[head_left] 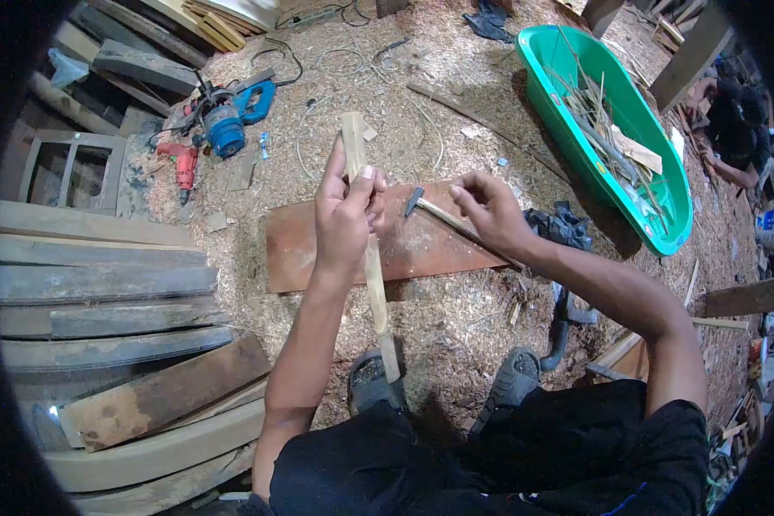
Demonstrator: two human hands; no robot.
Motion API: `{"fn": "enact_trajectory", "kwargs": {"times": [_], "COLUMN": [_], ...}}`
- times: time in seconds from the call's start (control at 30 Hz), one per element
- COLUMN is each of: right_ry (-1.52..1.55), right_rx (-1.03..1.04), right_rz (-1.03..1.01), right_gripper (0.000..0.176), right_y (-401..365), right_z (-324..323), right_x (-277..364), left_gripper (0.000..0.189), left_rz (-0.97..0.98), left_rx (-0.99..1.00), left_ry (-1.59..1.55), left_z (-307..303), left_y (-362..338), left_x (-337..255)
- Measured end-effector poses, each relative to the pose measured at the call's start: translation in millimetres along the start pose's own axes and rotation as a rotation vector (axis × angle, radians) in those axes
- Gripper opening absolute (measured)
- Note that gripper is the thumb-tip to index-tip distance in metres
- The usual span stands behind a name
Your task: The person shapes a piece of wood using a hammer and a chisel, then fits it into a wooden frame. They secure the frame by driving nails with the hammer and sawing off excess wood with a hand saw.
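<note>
Weathered grey timber boards point(103, 284) lie stacked far left. Next, on the wood shavings: a red-bodied power drill point(182, 168) and a blue power tool with a rounded housing point(225, 133).

Centre: left hand point(344, 215) closed around a long, narrow, pale wooden strip point(375, 288). Thumb lies against its face; upper end projects past the fist, lower end slants down near the grey left sandal point(368, 387). Behind it on the ground, a flat reddish-brown board point(292, 249) carries a wooden-handled hammer with a dark metal head point(414, 202).

Right hand point(490, 211) is raised, fingers curled, near the hammer; whether they pinch anything small cannot be told. Beyond, a bright green plastic tub point(606, 185) contains scrap sticks.

Judgement: steady handling calls for firm thumb pressure, minimal twist in the strip, and its lower end clear of the foot.
</note>
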State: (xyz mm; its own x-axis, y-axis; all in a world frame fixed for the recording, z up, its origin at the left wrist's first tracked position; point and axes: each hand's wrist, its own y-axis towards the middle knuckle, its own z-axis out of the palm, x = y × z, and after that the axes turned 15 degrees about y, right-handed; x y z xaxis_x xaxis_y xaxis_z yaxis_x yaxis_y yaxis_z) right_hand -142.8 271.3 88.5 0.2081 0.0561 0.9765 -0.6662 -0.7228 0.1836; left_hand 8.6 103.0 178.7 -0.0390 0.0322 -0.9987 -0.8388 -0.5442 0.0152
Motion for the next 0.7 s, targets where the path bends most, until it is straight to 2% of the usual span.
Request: {"fn": "enact_trajectory", "kwargs": {"times": [0.07, 0.13, 0.23, 0.33, 0.47, 0.53, 0.57, 0.6, 0.7], "right_ry": [0.094, 0.093, -0.261, -0.231, -0.184, -0.142, -0.141, -0.14, -0.124], "right_rx": [0.005, -0.038, -0.251, -0.048, 0.089, 0.088, 0.11, 0.133, 0.141], "right_rz": [0.18, 0.097, -0.343, -0.366, -0.378, -0.38, -0.345, -0.314, -0.289], "right_gripper": [0.023, 0.028, 0.027, 0.031, 0.037, 0.031, 0.03, 0.029, 0.028], "right_y": [7.3, 28.8, 46.9, 53.3, 50.3, 50.9, 52.1, 53.7, 53.8], "right_z": [-7.1, -17.3, -12.0, -12.7, 2.7, 9.2, 9.0, 9.5, 7.0], "right_x": [28.3, 23.8, 46.1, 85.7, 113.6, 110.6, 108.7, 110.9, 117.8], "left_gripper": [0.062, 0.059, 0.059, 0.059, 0.055, 0.051, 0.039, 0.035, 0.028], "left_rz": [-0.03, -0.054, -0.072, -0.054, -0.042, -0.04, 0.003, -0.013, -0.055], "left_rx": [0.079, 0.122, 0.191, 0.226, 0.262, 0.289, 0.286, 0.272, 0.236], "left_ry": [-0.107, -0.201, -0.238, -0.216, -0.185, -0.151, -0.171, -0.125, -0.035], "left_z": [-5.5, 0.1, 5.8, 11.2, 15.2, 15.6, 16.0, 15.7, 15.2], "left_y": [-1.2, -3.7, -4.8, -7.3, -9.8, -9.7, -9.0, -8.6, -9.0], "left_x": [-0.5, 5.0, 6.2, 8.8, 11.3, 10.5, 11.5, 12.7, 10.8]}}
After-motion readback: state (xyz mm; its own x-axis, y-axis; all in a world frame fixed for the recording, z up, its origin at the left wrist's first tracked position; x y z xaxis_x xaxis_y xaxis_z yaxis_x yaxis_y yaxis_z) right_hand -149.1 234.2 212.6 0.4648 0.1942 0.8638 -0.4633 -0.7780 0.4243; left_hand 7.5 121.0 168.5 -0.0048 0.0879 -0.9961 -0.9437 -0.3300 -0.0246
